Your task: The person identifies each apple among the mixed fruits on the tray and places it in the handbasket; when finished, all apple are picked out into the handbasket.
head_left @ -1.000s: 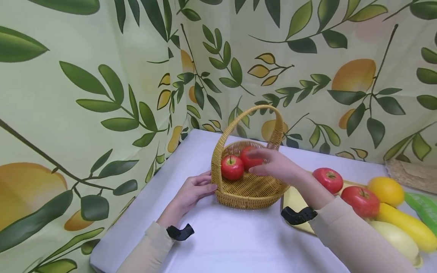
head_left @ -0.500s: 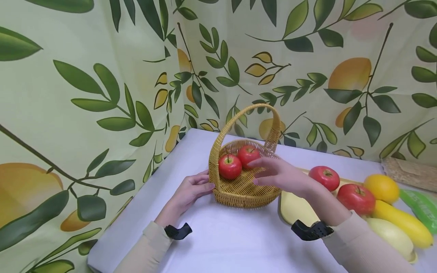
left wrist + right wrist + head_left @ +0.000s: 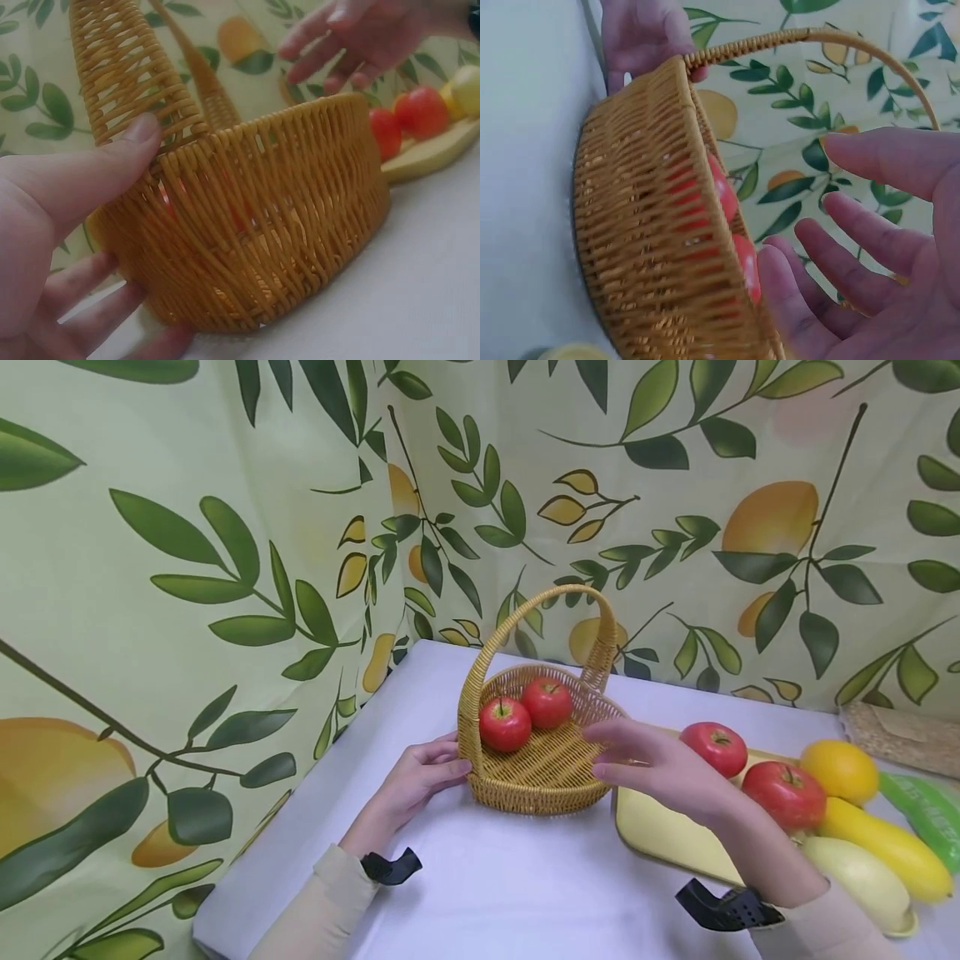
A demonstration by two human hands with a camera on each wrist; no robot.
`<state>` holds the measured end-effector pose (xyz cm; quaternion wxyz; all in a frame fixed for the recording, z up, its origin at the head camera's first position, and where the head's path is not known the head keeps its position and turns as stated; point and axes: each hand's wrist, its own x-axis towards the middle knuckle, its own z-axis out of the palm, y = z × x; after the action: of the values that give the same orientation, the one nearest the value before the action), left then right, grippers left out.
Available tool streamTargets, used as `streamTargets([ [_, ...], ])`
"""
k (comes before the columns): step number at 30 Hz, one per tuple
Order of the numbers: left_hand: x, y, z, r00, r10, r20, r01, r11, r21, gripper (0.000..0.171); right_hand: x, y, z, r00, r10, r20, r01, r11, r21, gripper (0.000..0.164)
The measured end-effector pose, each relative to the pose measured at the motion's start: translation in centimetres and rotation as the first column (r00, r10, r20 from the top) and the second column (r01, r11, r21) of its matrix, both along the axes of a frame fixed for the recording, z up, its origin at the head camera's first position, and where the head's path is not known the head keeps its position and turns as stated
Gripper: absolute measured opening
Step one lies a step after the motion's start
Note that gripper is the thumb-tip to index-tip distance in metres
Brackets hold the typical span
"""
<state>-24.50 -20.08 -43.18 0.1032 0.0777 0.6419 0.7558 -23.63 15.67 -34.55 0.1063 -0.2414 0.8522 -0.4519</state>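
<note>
A wicker basket with a tall arched handle stands on the white table, two red apples inside it: one apple at the left, another apple just behind. My left hand holds the basket's left side at the foot of the handle; in the left wrist view the thumb lies at the rim and the fingers reach along the outer wall. My right hand is over the basket's right rim, fingers spread and loosely bent with nothing in them, as the right wrist view also shows.
Right of the basket lies a yellow tray. On or beside it are two red apples, an orange, a long yellow fruit and a pale oval fruit. Farther right are a green packet and a cork-like board. Leaf-patterned cloth hangs behind.
My right hand has drawn back from above the rear apple toward the basket's right rim, uncovering that apple. The left hand stays at the basket, and both apples lie where they were.
</note>
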Motion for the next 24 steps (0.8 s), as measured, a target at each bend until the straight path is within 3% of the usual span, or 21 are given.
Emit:
streamTargets([
  [7,0.0,0.1,-0.3,1.0,-0.001,0.009,0.001,1.0,-0.008,0.038,1.0,2.7,-1.6,0.999,-0.05,0.008,0.051,0.996,-0.079,0.041],
  [11,0.0,0.3,-0.3,1.0,-0.004,0.013,0.004,1.0,0.004,0.036,1.7,4.5,-2.2,0.99,-0.135,0.048,0.138,0.988,-0.071,0.044],
  [18,0.1,0.2,-0.2,1.0,-0.001,0.009,0.001,1.0,0.015,0.034,1.8,7.4,-2.9,0.938,-0.338,0.074,0.336,0.941,0.045,0.058],
  [24,0.0,0.1,-0.1,1.0,0.009,-0.008,-0.009,1.0,0.011,0.035,1.6,9.0,-2.7,0.898,-0.435,0.068,0.43,0.9,0.072,0.063],
])
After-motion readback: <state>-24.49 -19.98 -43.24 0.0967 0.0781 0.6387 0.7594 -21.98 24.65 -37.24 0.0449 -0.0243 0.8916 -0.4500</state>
